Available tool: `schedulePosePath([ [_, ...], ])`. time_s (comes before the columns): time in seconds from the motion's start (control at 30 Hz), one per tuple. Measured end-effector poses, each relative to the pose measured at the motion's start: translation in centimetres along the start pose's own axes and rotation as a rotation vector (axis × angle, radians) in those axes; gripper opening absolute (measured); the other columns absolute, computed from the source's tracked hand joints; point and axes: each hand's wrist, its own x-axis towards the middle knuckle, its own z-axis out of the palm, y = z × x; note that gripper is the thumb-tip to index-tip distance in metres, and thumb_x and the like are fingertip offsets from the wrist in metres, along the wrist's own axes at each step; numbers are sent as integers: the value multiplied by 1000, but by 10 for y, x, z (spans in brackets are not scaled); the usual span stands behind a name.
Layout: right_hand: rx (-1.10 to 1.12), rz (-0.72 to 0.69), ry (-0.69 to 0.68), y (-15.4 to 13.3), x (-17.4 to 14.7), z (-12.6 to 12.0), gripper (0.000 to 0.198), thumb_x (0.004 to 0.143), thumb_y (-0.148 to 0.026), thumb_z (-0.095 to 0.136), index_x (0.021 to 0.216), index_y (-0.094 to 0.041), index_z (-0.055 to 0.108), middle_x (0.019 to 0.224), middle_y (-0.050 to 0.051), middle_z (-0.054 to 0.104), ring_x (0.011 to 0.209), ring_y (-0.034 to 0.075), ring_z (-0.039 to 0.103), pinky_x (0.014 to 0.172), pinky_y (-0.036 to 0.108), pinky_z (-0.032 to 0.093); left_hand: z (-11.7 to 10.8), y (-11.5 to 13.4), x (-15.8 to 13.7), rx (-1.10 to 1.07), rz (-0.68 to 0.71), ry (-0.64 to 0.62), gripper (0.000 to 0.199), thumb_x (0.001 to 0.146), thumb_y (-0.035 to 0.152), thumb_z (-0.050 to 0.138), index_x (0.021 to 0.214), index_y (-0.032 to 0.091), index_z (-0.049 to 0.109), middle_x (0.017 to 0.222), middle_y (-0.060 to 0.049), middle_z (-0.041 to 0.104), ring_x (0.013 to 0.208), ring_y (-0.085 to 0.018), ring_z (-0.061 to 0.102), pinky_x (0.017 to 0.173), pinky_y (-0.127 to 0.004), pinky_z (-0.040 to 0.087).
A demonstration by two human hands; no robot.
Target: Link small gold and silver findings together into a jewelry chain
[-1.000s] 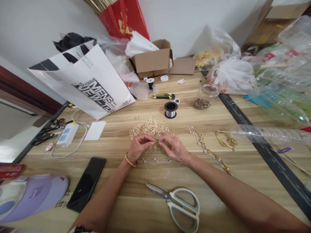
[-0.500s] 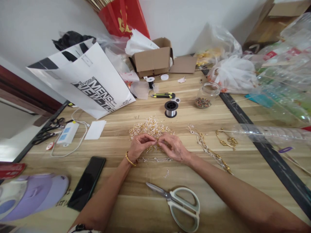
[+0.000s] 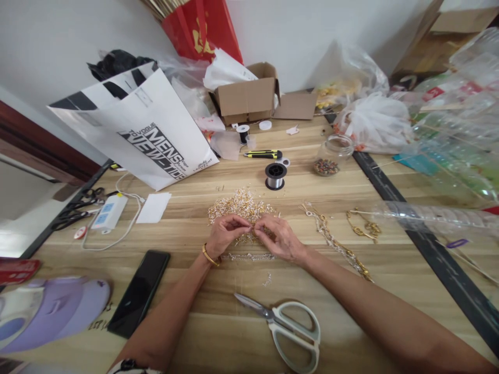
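The wooden table [image 3: 210, 322] and everything on it sit in almost the same places as half a second ago; only the view has shifted very slightly, so the bags at the back show a touch further right. The big white paper bag [image 3: 144, 130] leans at the back left, printed in black with "TO VOGUE", "MENS" and what looks like "NEW-TIDE"; the smaller print at its lower corner is too blurred to read. The red bag [image 3: 221, 31] behind it bears a gold character I cannot make out. Next comes the cardboard box [image 3: 245, 98], with white paper in it.

The scissors [image 3: 267, 313] lie nearest the person, blades together, with the phone [image 3: 139, 293] dark-screened to their left. The left hand [image 3: 226, 234] and right hand [image 3: 283, 240] are where they were, fingers curled, each thumb close to its forefinger, tips nearly meeting; whether they pinch some tiny piece I cannot tell. The pile of gold and silver beads [image 3: 237, 204] lies under and just beyond them. A thin silver chain [image 3: 249, 257] stretches just in front, and a small silver scrap [image 3: 267, 279] lies nearer the scissors.
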Motion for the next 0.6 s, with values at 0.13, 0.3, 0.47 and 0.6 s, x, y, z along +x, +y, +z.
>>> schedulePosePath([
  [0.13, 3, 9, -7, 0, 0, 0, 8, 89, -18, 46, 84, -19, 53, 73, 3, 57, 66, 15, 52, 61, 27, 42, 0, 0, 0, 5, 3, -2, 17, 63, 26, 77, 71, 13, 69, 74, -5, 70, 68, -14, 63, 68, -26, 52],
  [0.3, -6, 14, -10, 0, -1, 0, 8, 89, -18, 46, 84, -19, 53, 73, 3, 56, 65, 15, 51, 61, 27, 42, 0, 0, -1, -7, -4, -5, 16, 63, 23, 78, 71, 13, 68, 73, -4, 70, 68, -13, 63, 68, -25, 51],
  [0.47, -2, 4, -7, -1, 0, 0, 8, 88, -17, 47, 84, -19, 53, 72, 3, 56, 66, 15, 51, 61, 27, 42, 2, 2, -1, -27, -24, -1, 15, 62, 22, 78, 70, 13, 68, 72, -4, 70, 67, -13, 63, 68, -24, 51],
  [0.6, 0, 5, -10, -1, 0, 0, 8, 88, -18, 46, 85, -19, 53, 73, 4, 57, 66, 16, 52, 60, 27, 42, 2, 3, -1, -22, -28, 2, 16, 62, 23, 78, 69, 13, 69, 72, -4, 70, 67, -14, 63, 67, -25, 51],
])
